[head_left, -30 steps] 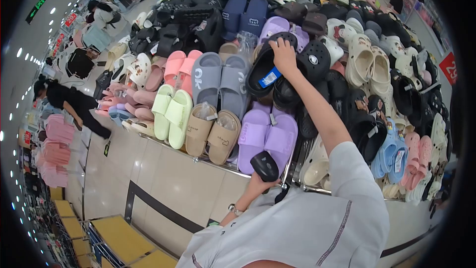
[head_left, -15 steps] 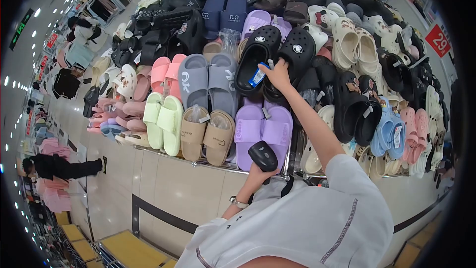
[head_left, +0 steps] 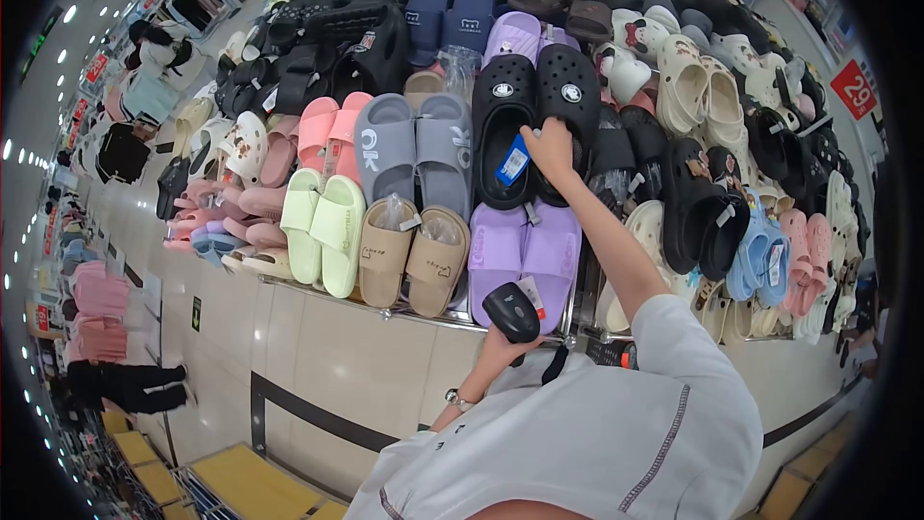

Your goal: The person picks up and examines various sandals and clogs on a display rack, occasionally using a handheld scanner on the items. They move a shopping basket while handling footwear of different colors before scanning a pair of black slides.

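Observation:
My right hand (head_left: 551, 150) is closed around the inner edge of a pair of black clogs (head_left: 568, 70), its fingers partly hidden inside the right-hand shoe. A blue tag (head_left: 513, 161) hangs by my thumb over the left-hand shoe. The pair rests upright above lilac slides (head_left: 498, 246). Lower down, my left hand (head_left: 500, 351) grips a small black rounded device (head_left: 511, 314), held in front of the slides' lower end. A white and red label (head_left: 531, 299) shows just behind it.
Grey slides (head_left: 385, 144), tan slides (head_left: 436, 270) and pale green slides (head_left: 337, 231) stand left of the clogs. Rows of other shoes fill the sloping rack, edged by a metal rail (head_left: 414, 320). A person in black (head_left: 125, 385) is on the far left. Yellow-topped stools (head_left: 245, 486) stand lower left.
The black clogs have turned more upright and settled, with my right hand still on them. The blue tag has swung to face me more. A white and red label now shows behind the device.

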Demonstrator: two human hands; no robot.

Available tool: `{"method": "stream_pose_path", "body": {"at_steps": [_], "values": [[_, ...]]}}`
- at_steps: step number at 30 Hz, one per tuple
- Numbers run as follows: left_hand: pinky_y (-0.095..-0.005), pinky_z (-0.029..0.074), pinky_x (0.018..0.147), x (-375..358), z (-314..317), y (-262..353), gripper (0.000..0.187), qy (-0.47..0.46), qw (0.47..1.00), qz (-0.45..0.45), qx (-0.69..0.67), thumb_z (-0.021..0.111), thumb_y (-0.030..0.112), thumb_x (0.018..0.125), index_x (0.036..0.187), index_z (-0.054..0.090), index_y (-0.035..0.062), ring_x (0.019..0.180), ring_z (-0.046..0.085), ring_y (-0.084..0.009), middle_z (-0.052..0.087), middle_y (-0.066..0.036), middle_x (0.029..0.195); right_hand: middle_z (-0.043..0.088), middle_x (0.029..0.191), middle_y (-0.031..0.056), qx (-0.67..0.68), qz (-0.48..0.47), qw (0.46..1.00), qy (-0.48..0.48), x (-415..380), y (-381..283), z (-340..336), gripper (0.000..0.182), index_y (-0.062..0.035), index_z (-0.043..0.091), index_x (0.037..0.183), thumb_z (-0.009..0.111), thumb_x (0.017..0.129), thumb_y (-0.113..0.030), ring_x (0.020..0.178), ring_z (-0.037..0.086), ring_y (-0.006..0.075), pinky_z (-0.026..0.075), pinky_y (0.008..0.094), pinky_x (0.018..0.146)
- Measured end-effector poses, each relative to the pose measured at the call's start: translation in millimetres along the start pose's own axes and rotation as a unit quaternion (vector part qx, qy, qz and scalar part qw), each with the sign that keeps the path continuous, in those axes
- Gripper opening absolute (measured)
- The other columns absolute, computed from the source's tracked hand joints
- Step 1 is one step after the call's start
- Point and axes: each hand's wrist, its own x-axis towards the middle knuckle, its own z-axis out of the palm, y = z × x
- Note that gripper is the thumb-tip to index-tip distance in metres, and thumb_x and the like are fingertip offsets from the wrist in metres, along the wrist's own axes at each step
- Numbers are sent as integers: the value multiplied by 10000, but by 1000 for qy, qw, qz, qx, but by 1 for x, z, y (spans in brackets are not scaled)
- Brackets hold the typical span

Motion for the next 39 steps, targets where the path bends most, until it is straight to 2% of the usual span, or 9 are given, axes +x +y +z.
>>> {"method": "stream_pose_path", "body": {"at_steps": [5, 12, 16, 19, 25, 27, 31, 32, 39], "values": [[-270, 438, 770, 0, -12, 9, 466, -32, 999, -24, 14, 759, 113, 623, 988, 495, -7, 840, 532, -114, 568, -49, 906, 524, 883, 281, -9, 25, 1000, -14, -21, 1, 6, 429, 101, 505, 877, 604, 684, -270, 756, 551, 424, 459, 443, 691], [-261, 431, 756, 5, -23, 24, 534, -74, 996, -38, 17, 774, 93, 599, 1024, 456, 28, 862, 505, -107, 525, -19, 929, 467, 1004, 294, 45, -69, 996, 31, -20, 24, 25, 555, 79, 400, 1085, 593, 668, -233, 892, 483, 445, 406, 457, 779], [-251, 432, 733, 6, -31, 27, 520, -117, 992, -42, 21, 777, 94, 598, 1012, 465, 39, 835, 500, -95, 523, -6, 911, 458, 1010, 290, 75, -26, 997, -9, -29, 21, 15, 547, 76, 398, 1080, 587, 673, -237, 915, 471, 442, 396, 457, 793], [-249, 433, 721, 8, -36, 29, 503, -138, 989, -48, 22, 780, 98, 596, 993, 476, 42, 818, 501, -92, 526, -3, 893, 472, 967, 284, 79, -73, 993, 47, -40, 30, 23, 500, 79, 424, 1026, 584, 681, -246, 885, 484, 434, 403, 460, 773], [-249, 429, 707, 3, -44, 37, 507, -159, 985, -32, 57, 786, 106, 584, 984, 480, 51, 802, 500, -90, 526, 1, 880, 477, 969, 299, -40, -33, 994, -95, -45, 33, 37, 506, 96, 441, 993, 591, 711, -296, 849, 518, 420, 431, 437, 760], [-224, 430, 656, 0, -40, 45, 299, -120, 992, 15, 39, 753, 103, 627, 826, 538, 42, 724, 511, -68, 558, 11, 780, 502, 916, 288, -54, -27, 997, -52, -50, 26, 41, 486, 95, 462, 981, 595, 714, -289, 808, 534, 412, 450, 424, 732], [-225, 425, 628, 0, -44, 36, 280, -143, 989, 12, 33, 752, 103, 628, 799, 539, 41, 695, 501, -67, 557, 11, 759, 538, 873, 269, -17, -43, 999, 19, -56, 19, 20, 516, 93, 459, 1003, 618, 699, -293, 793, 550, 397, 456, 420, 724], [-247, 429, 739, 3, -52, 23, 555, -176, 978, -80, 77, 780, 101, 590, 1039, 459, 51, 846, 504, -91, 526, -6, 922, 535, 893, 274, -7, -18, 1000, -14, -56, 14, 13, 545, 93, 447, 1022, 630, 692, -301, 809, 550, 393, 455, 419, 729], [-258, 420, 752, 4, -47, 27, 583, -174, 983, -54, 37, 790, 112, 574, 1045, 451, 48, 829, 504, -104, 524, -6, 913, 566, 824, 277, -17, 87, 993, -78, -77, 17, 24, 725, 108, 431, 1039, 499, 754, -556, 767, 571, 408, 468, 427, 677]]}}
